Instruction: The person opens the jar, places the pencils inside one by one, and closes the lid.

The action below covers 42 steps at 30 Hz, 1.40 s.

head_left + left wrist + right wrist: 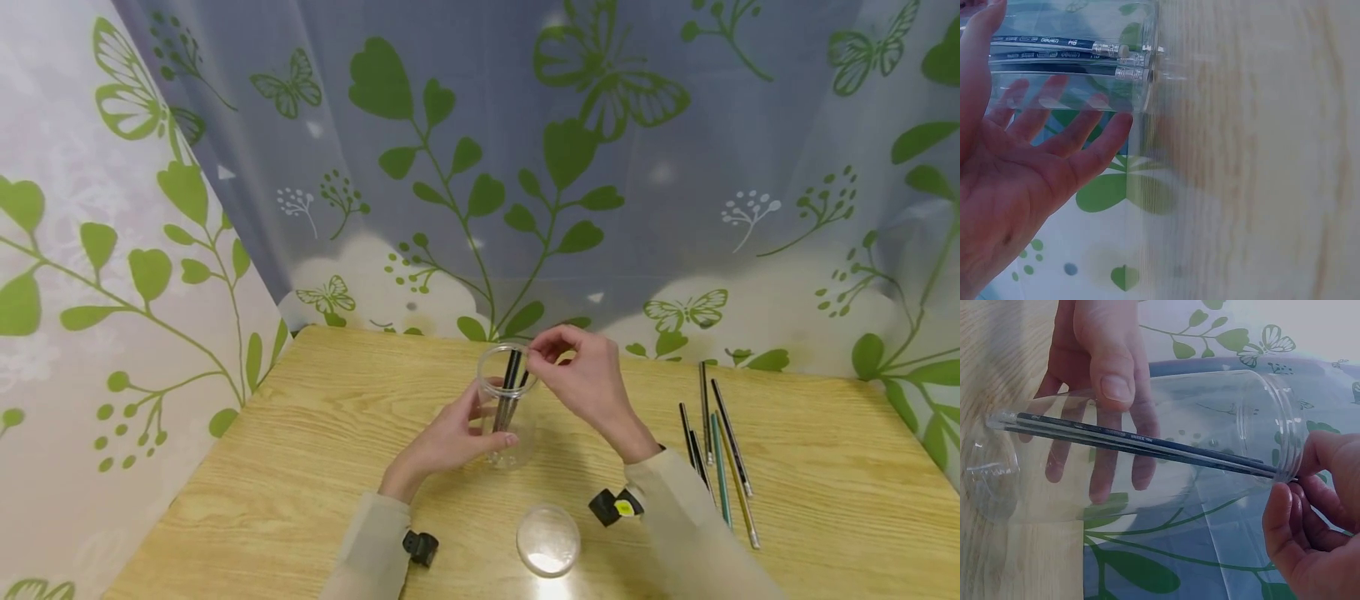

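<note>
A clear jar (522, 433) stands upright on the table, its round mouth facing up. My left hand (453, 433) grips its side, thumb across the front and fingers behind the wall. Inside lean several dark pencils (1147, 445), their eraser ends (1135, 74) down at the jar's bottom. At the rim my right hand (581, 379) pinches the upper end of one dark pencil between thumb and fingers, as the right wrist view shows. Most of that pencil is within the jar.
A round clear lid (548, 541) lies on the wooden table (300, 467) in front of the jar. To the right lie several loose pencils, among them a teal pencil (722, 471), a yellow pencil (739, 483) and black ones. Behind hangs a leaf-patterned curtain (480, 250).
</note>
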### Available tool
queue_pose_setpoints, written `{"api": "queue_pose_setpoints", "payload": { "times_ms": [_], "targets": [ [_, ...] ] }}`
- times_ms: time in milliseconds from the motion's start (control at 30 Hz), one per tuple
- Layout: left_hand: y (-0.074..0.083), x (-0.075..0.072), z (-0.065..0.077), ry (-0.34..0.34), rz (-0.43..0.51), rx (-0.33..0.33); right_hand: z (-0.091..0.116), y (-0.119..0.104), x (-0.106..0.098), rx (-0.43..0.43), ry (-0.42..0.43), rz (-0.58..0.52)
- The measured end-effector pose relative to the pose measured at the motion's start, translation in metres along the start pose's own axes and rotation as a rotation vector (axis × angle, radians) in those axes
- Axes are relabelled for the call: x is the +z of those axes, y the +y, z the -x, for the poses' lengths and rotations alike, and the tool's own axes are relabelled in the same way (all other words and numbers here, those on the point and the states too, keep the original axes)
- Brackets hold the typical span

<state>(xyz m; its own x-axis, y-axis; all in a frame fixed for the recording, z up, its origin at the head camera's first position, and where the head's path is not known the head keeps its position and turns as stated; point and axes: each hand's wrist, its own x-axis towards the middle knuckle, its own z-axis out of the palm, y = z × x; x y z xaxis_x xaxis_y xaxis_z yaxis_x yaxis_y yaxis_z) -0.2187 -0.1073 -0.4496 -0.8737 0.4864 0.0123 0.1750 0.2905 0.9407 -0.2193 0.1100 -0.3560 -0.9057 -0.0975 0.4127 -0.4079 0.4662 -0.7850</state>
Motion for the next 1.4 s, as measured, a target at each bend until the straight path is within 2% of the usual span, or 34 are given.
{"api": "queue_pose_setpoints", "payload": {
  "times_ms": [433,633,867,1400],
  "targets": [
    [0.000,0.001,-0.002,0.002,0.018,0.014,0.001,-0.004,-0.004,0.020,-0.036,0.017],
    [0.001,0.000,-0.002,0.001,0.023,0.014,0.002,-0.002,-0.007,0.030,-0.103,-0.001],
    [-0.001,0.000,-0.001,0.000,0.014,0.010,0.005,0.007,-0.010,0.023,-0.109,-0.046],
    [0.002,0.001,0.000,0.001,0.011,-0.013,0.032,0.045,-0.056,0.076,-0.052,0.126]
  ]
}}
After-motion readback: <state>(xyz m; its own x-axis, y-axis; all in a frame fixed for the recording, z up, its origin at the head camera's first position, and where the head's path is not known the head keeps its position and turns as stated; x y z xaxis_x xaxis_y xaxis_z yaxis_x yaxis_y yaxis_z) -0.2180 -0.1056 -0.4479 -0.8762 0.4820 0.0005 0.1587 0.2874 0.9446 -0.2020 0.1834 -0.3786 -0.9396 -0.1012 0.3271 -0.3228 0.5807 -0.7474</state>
